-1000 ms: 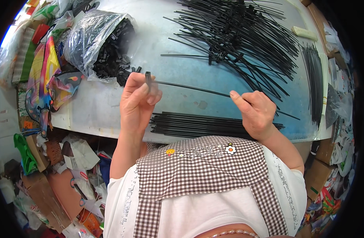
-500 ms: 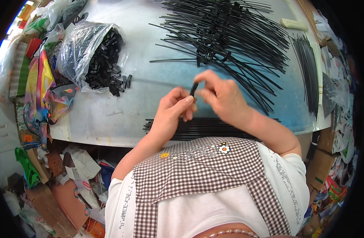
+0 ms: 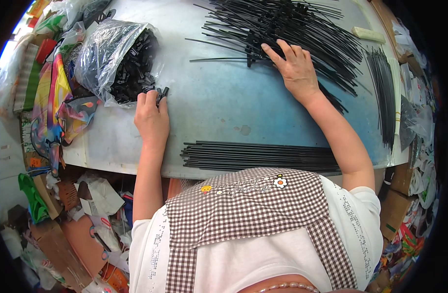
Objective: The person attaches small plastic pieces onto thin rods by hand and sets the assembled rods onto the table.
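Note:
My left hand (image 3: pixel 152 119) reaches to the mouth of a clear plastic bag (image 3: pixel 94 63) lying on its side at the left. Its thumb and fingers close around a short black plastic connector (image 3: pixel 163 92) at the edge of the spilled pieces; the fingertips are partly hidden. More small black connectors (image 3: pixel 136 61) fill the bag. At the far side, my right hand (image 3: pixel 297 71) lies with fingers spread at the near edge of a heap of thin black rods (image 3: pixel 326 44). Black connectors (image 3: pixel 253 49) sit along the middle of that heap. Nothing shows in the right hand's grasp.
A bundle of black rods (image 3: pixel 258 155) lies along the table's near edge. Thinner dark rods (image 3: pixel 379 97) lie at the right, below a pale block (image 3: pixel 368 34). Colourful cloth (image 3: pixel 53 107) hangs at the left. Cardboard and plastic litter (image 3: pixel 72 249) crowd below the table.
My hands, together over the table's middle with a black connector, have separated. The left moved left to the bag's mouth; the right moved away to the rod heap and no longer holds anything visible.

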`<state>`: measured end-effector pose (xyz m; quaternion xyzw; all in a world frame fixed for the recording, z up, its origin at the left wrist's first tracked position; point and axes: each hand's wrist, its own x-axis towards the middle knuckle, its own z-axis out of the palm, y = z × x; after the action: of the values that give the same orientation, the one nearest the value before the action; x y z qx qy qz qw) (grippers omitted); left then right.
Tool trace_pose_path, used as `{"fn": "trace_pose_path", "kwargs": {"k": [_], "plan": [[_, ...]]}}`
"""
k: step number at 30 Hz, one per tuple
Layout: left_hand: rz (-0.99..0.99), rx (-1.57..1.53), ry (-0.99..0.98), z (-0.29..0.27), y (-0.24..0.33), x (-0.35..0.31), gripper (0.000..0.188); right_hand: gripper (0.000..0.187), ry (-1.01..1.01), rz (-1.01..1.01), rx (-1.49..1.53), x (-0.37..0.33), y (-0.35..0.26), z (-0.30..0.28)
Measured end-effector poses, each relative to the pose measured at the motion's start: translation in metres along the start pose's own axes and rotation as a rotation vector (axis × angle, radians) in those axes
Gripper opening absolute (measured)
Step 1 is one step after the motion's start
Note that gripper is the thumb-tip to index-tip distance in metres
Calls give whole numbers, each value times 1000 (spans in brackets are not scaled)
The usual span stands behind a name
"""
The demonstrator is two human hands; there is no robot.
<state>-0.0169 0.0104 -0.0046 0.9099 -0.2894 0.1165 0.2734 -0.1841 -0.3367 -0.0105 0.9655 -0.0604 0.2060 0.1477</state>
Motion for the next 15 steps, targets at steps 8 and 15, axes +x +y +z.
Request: {"fn": "trace_pose_path", "kwargs": {"k": [8,15], "plan": [[-5,116,-27,5,-7,-1,19,54,-36,-37,448,-13,-44,-78],[7,82,-48,5,-1,4,20,21,-484,-93,847,-72,-79,-94]]}}
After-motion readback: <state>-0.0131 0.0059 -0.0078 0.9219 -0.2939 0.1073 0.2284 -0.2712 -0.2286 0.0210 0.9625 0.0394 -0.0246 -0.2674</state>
